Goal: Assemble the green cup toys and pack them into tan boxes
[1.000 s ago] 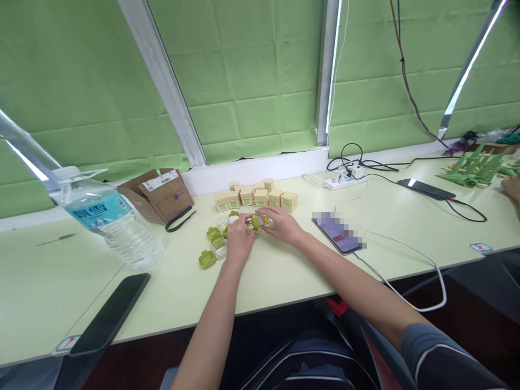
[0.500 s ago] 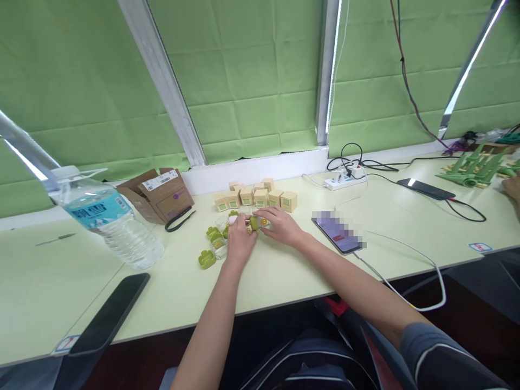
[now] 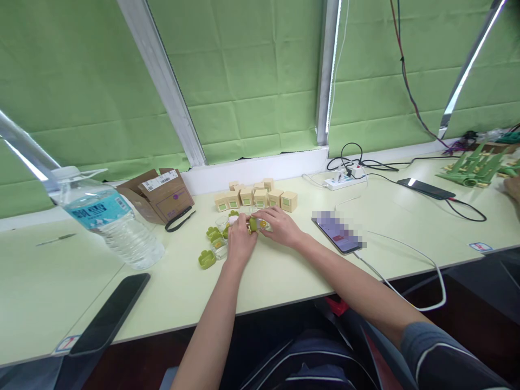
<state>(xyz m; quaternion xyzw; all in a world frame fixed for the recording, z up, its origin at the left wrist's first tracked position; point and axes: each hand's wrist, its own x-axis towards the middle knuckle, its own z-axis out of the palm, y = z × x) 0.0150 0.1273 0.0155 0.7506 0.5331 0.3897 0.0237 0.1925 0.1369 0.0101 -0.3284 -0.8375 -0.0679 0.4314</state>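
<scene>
Between my two hands lies a small clear jar with a green cap (image 3: 255, 223) and a yellow mark on its side. My left hand (image 3: 240, 237) is closed at the green end, its fingertips partly hidden. At the clear end, my right hand (image 3: 281, 226) grips the jar with thumb and fingers. Left of my left hand lie several green flower-shaped caps (image 3: 207, 259) and small clear jars (image 3: 221, 252). Just beyond both hands stand several small cream boxes (image 3: 288, 201) with green squares on their fronts.
A large water bottle (image 3: 109, 222) and an open cardboard box (image 3: 158, 197) stand to the left. A dark phone (image 3: 109, 314) lies at the front left edge. On the right are a cabled phone (image 3: 339, 233), a power strip (image 3: 345, 183), another phone (image 3: 426, 189) and green plastic parts (image 3: 471, 170).
The jar has turned slightly between my fingers, and its yellow mark sits a little lower. My hands stay in nearly the same place.
</scene>
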